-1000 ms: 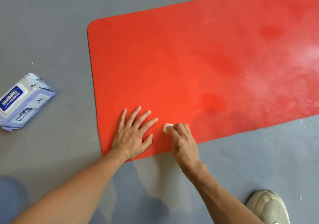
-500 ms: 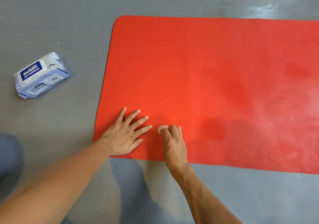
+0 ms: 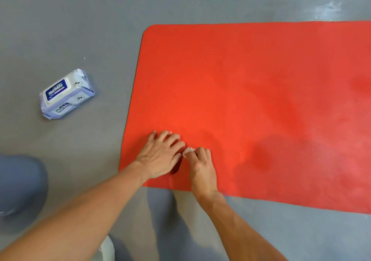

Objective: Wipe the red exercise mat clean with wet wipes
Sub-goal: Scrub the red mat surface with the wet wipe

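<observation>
The red exercise mat [image 3: 251, 100] lies flat on the grey floor [image 3: 70, 29], and its rounded left end is now fully in the view. Both hands are on its near left corner. The left hand [image 3: 160, 156] lies on the mat with the fingers straight but drawn closer together than one second ago, when they were spread wide. The right hand [image 3: 200, 166] has its fingers curled and pinches a small folded wet wipe [image 3: 188, 150], which it presses down on the mat. Only a little white corner of the wipe shows past the fingertips.

Since one second ago the gap between the two hands has closed: the wipe was a little apart from the left fingers, and now it is just beside them, almost touching. The view has also turned, so the mat's far left corner and the pack look shifted; I judge that the head moved and not these things.

The pack of wipes [image 3: 66, 94] lies on the floor, well apart from the mat on the left side, with the lid down.

To the right of the hands the mat has darker, shiny patches, which I take for wet areas already wiped. So the work seems to reach the last near left corner, with the left hand steadying the mat there. Whether the far side is wiped I cannot tell.
</observation>
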Demonstrator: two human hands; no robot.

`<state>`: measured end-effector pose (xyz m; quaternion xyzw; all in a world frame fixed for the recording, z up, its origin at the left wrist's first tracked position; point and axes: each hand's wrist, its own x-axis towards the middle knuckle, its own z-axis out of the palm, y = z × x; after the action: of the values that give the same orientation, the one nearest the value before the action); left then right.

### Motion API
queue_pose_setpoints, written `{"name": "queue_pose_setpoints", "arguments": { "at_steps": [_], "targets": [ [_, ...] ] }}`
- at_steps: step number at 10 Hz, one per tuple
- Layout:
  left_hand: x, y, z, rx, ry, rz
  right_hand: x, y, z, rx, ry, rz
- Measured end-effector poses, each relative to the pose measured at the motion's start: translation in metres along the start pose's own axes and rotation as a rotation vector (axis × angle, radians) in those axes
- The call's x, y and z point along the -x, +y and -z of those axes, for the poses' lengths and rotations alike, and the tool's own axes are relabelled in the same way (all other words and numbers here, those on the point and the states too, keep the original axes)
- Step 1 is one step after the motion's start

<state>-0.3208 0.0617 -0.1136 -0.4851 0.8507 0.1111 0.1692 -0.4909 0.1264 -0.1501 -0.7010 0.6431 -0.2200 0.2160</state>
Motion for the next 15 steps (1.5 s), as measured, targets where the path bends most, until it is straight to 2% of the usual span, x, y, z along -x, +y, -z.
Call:
{"name": "queue_pose_setpoints", "arguments": {
  "at_steps": [1, 2, 3, 4, 5, 6, 7, 8, 9, 10, 11, 12, 13, 14, 15],
  "targets": [
    [-0.008, -0.010, -0.010, -0.007, 0.189, 0.033, -0.028, 0.045, 0.028, 0.037, 0.133, -0.188],
    [-0.028, -0.022, -0.019, 0.039, 0.276, 0.141, -0.054, 0.069, 0.045, 0.070, 0.357, -0.432],
    [-0.043, -0.027, -0.033, 0.088, 0.338, 0.155, -0.058, 0.043, 0.020, 0.049, 0.436, -0.436],
    [-0.043, -0.025, -0.047, 0.126, 0.427, 0.162, -0.040, 0.002, -0.014, 0.015, 0.338, -0.295],
    [-0.041, -0.027, -0.049, 0.140, 0.421, 0.158, -0.030, -0.001, -0.013, 0.009, 0.179, -0.034],
    [-0.042, -0.027, -0.050, 0.143, 0.428, 0.169, -0.058, 0.036, 0.013, 0.045, 0.241, -0.074],
    [-0.042, -0.026, -0.052, 0.137, 0.444, 0.179, -0.090, 0.059, 0.021, 0.044, 0.397, -0.369],
    [-0.042, -0.027, -0.051, 0.132, 0.432, 0.188, -0.077, 0.027, 0.003, 0.063, 0.405, -0.315],
    [-0.041, -0.027, -0.052, 0.128, 0.434, 0.190, -0.039, -0.012, -0.016, 0.027, 0.233, -0.098],
    [-0.041, -0.027, -0.052, 0.133, 0.454, 0.187, -0.028, -0.010, -0.010, 0.021, 0.080, 0.106],
    [-0.042, -0.026, -0.050, 0.123, 0.462, 0.188, -0.054, 0.030, 0.012, 0.056, 0.199, -0.011],
    [-0.042, -0.025, -0.050, 0.113, 0.453, 0.191, -0.070, 0.043, 0.017, 0.060, 0.350, -0.327],
    [-0.042, -0.025, -0.052, 0.119, 0.457, 0.190, -0.059, 0.009, -0.001, 0.047, 0.360, -0.302],
    [-0.043, -0.026, -0.054, 0.126, 0.480, 0.182, -0.036, -0.019, -0.015, 0.037, 0.167, -0.014],
    [-0.042, -0.026, -0.053, 0.129, 0.481, 0.181, -0.044, 0.005, 0.000, 0.048, 0.060, 0.132]
  ]
}}
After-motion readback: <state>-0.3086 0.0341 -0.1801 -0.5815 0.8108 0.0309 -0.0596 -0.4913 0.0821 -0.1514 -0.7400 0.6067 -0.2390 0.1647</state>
